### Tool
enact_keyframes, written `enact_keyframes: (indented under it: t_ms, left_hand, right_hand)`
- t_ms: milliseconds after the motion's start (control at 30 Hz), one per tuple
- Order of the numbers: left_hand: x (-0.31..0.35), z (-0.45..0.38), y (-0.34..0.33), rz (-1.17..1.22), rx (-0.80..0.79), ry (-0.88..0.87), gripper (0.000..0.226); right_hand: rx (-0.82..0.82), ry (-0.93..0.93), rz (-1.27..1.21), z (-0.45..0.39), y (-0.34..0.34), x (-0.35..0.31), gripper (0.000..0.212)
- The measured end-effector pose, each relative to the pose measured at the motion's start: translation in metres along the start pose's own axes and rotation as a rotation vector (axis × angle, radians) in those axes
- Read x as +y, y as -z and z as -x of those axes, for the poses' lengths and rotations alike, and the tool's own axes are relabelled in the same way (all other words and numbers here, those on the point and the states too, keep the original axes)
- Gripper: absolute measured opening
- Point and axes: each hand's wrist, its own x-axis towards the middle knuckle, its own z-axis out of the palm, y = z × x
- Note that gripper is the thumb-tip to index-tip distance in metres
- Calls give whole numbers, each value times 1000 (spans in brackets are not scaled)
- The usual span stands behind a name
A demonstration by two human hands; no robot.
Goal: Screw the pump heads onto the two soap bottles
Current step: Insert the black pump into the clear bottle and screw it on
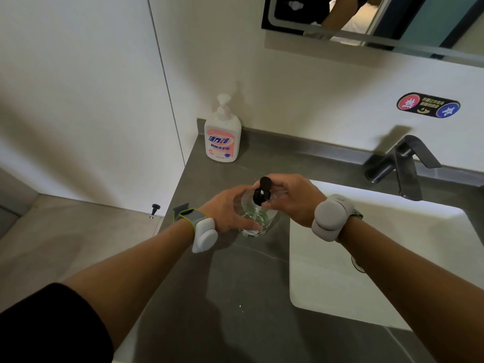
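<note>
A clear soap bottle [258, 218] stands on the grey counter [235, 284] near the sink's left edge. My left hand [227, 210] wraps around its left side. On top of the bottle's neck sits a black pump head [262, 191], pinched by the fingers of my right hand [290, 199]. A white soap bottle [223, 134] with a pink label stands upright at the counter's back left corner, its white pump head [223, 102] sitting on top.
A white basin [379, 258] lies to the right of the clear bottle, with a dark faucet [400, 163] behind it. A mirror [379, 19] hangs above. The counter's left edge drops to the floor, where a door stopper [155, 209] stands.
</note>
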Motion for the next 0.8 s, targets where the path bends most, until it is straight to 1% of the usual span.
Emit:
enact_keyframes:
  t_ms: [133, 267, 400, 500, 567, 633, 733, 800]
  left_hand:
    - [2, 1, 2, -18, -9, 12, 67]
    - [1, 2, 2, 2, -8, 11, 64]
    - [2, 2, 2, 5, -18, 18, 63]
    - [1, 3, 2, 3, 7, -4, 68]
    - [1, 3, 2, -3, -1, -4, 68]
    - [2, 3, 2, -18, -4, 1, 64]
    - [4, 3, 3, -40, -9, -8, 64]
    - [4, 2, 2, -39, -9, -16, 67]
  right_hand:
    - [-9, -26, 16, -3, 2, 2, 29]
    - [-3, -33, 83, -6, -2, 5, 25]
    - [55, -74, 133, -9, -6, 5, 36]
    - [-18, -34, 56, -8, -3, 4, 41]
    - [-54, -25, 6, -7, 0, 6, 32]
    - [-18, -67, 15, -6, -3, 9, 25]
    - [73, -111, 56, -8, -11, 7, 36]
    - [37, -75, 0, -6, -9, 6, 41]
